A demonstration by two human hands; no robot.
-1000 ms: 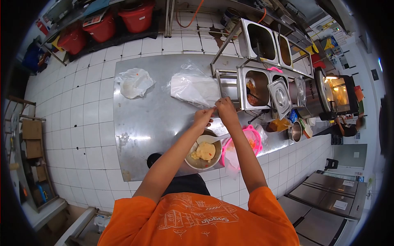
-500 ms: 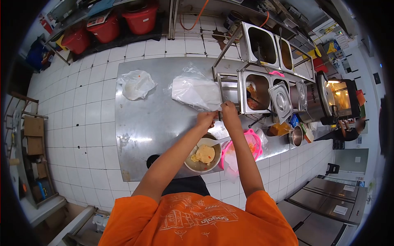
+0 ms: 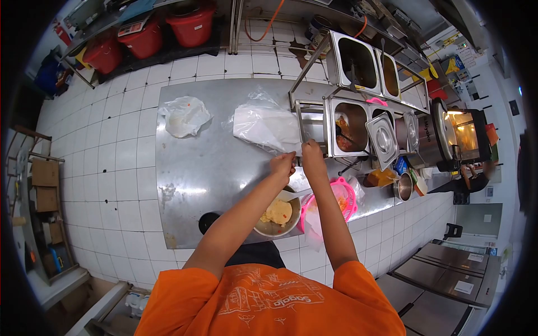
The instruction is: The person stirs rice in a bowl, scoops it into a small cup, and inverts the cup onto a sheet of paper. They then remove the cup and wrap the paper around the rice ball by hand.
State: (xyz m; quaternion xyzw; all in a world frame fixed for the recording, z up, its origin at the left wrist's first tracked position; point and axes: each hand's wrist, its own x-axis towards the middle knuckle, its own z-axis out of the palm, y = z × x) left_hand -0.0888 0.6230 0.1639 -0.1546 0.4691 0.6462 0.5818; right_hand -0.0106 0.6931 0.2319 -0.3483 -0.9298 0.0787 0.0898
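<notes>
Over the far part of the steel table, my left hand is closed at the near edge of a clear plastic bag with white sheets; what its fingers pinch is too small to make out. Just right of it, my right hand is closed beside the metal rack's post, its fingertips partly hidden. Below my hands sits a metal bowl with a yellow mixture, partly covered by my left forearm. A pink basket with plastic in it stands beyond the bowl, partly behind my right forearm.
A crumpled white plastic bag lies at the table's far left. The rack holds steel food pans and lids at the right. A steel pot and a glowing oven are farther right. Another person stands at the far right.
My left hand has shifted very slightly, and my left forearm covers a little more of the bowl. Both hands remain closed near the rack post.
</notes>
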